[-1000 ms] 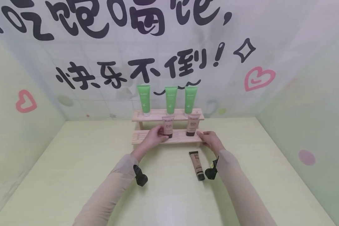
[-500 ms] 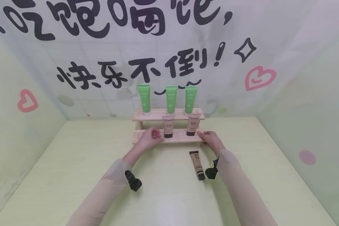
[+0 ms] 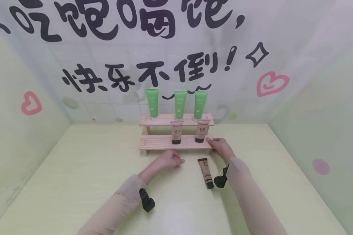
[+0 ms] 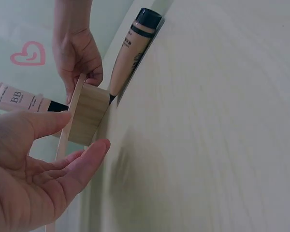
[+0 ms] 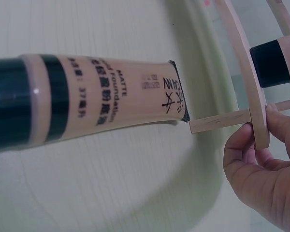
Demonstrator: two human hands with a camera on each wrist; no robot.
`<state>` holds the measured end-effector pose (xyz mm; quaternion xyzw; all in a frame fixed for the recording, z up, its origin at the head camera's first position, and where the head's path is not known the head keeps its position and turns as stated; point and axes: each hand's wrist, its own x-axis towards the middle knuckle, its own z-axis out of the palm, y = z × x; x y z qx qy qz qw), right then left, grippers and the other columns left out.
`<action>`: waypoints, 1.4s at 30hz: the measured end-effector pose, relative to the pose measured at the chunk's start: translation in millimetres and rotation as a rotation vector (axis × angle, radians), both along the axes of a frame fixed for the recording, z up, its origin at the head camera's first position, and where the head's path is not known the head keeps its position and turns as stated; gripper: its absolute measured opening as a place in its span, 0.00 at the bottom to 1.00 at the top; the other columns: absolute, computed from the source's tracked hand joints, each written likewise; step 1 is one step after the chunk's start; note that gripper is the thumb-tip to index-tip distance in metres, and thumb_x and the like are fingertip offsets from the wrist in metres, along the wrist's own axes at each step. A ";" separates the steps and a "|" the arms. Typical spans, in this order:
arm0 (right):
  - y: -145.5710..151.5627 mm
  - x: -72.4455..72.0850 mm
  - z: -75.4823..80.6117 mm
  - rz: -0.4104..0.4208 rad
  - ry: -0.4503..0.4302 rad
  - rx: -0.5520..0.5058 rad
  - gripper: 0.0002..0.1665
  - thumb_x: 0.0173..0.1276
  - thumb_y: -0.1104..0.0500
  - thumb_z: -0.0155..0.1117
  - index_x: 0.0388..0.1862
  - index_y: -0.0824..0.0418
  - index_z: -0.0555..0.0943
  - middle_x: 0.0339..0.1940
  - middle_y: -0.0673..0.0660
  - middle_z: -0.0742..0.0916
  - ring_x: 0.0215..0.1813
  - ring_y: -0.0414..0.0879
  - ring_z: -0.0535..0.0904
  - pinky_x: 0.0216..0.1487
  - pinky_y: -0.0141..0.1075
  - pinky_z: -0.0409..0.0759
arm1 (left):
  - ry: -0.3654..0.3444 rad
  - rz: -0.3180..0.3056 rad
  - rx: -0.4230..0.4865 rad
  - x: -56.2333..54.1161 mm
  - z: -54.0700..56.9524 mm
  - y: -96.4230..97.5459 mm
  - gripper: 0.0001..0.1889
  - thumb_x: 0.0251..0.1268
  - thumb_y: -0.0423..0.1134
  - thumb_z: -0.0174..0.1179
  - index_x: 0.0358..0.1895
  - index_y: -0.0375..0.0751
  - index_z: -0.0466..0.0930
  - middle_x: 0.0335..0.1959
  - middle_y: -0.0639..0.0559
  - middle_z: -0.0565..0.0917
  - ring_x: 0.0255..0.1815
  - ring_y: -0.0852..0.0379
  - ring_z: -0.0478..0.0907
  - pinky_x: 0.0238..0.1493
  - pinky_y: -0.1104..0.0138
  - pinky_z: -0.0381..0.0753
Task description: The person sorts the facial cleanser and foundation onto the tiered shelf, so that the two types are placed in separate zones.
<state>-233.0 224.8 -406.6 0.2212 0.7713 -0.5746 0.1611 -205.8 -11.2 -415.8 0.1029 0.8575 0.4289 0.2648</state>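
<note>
My left hand (image 3: 168, 159) is over the table just in front of the wooden stand (image 3: 159, 142), thumb and fingers apart with nothing between them. My right hand (image 3: 222, 147) pinches the right end of the stand's lower shelf, thumb on top and fingers curled beneath in the right wrist view. On that shelf two pink BB cream tubes (image 3: 176, 133) stand upright on black caps. A tan foundation tube (image 3: 206, 173) with a black cap lies on the table between my hands, its crimped end toward the stand; it looms large in the right wrist view.
Three green tubes (image 3: 179, 105) stand on the upper shelf (image 3: 164, 119). Behind the stand rises a pale wall (image 3: 106, 52) with black lettering, and side walls flank the pale wooden table (image 3: 85, 169).
My left hand has let go of the left BB cream tube and moved down off the lower shelf toward the front. The right hand keeps its grip on the shelf end.
</note>
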 end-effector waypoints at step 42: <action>-0.3 3.3 0.5 0.028 0.005 -0.006 0.37 0.71 0.50 0.48 0.67 0.74 0.55 0.61 0.65 0.70 0.51 0.46 0.70 0.65 0.40 0.69 | 0.041 -0.047 0.025 27.1 -9.1 95.9 0.15 0.51 0.37 0.61 0.10 0.44 0.71 0.06 0.55 0.69 0.10 0.60 0.67 0.15 0.75 0.65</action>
